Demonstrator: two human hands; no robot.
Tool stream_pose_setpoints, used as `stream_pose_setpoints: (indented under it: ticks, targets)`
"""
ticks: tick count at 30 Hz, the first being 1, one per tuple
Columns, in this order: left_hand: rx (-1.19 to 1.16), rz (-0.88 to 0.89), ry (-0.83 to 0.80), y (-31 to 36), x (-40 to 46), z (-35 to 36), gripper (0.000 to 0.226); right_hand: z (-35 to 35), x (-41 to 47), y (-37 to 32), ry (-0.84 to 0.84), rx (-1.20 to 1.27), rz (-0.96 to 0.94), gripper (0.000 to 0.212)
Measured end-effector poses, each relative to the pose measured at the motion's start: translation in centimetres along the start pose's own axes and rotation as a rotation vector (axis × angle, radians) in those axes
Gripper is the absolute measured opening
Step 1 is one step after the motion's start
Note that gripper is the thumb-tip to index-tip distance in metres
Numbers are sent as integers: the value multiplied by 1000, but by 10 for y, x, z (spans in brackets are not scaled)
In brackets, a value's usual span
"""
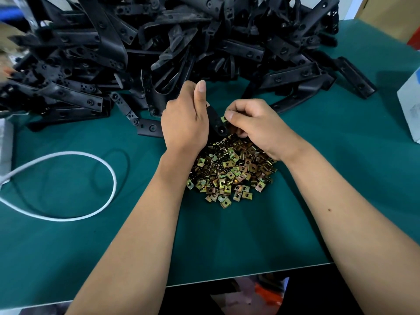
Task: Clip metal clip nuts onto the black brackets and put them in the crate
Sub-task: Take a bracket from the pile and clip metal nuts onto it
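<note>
My left hand [185,119] grips a black bracket [216,125] just above a heap of brass-coloured clip nuts [229,171] on the green table. My right hand [256,126] pinches one clip nut [223,119] against the bracket's edge with thumb and fingers. Most of the held bracket is hidden behind both hands. A large pile of black brackets [159,48] fills the far side of the table. No crate is in view.
A white cable [91,155] loops on the green table [227,242] at the left, running from a grey box [5,144] at the left edge. A white-and-blue box [410,103] stands at the right edge. The table's front edge runs below my forearms.
</note>
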State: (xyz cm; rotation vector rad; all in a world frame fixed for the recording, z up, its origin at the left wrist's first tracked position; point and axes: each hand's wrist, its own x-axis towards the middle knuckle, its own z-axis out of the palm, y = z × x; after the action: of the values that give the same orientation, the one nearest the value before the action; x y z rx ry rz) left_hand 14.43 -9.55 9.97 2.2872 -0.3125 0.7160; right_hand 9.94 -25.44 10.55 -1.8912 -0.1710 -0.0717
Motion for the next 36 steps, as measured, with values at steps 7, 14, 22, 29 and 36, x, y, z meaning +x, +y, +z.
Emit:
stream_pose_setpoints:
  ticks: [7, 14, 22, 29, 36]
  targets:
    - [37, 21, -6, -1, 0, 1, 55, -1, -1, 0, -12, -44, 9, 22]
    - [53, -6, 20, 0, 0, -1, 54, 0, -1, 2, 13, -9, 2, 26]
    - [127, -10, 73, 7, -3, -5, 50, 1, -2, -1, 32, 58, -53, 26]
    - [163, -30, 57, 9, -2, -4, 50, -1, -2, 0, 35, 11, -60, 25]
    - [180, -63, 57, 10, -3, -2, 50, -1, -3, -1, 43, -86, -89, 25]
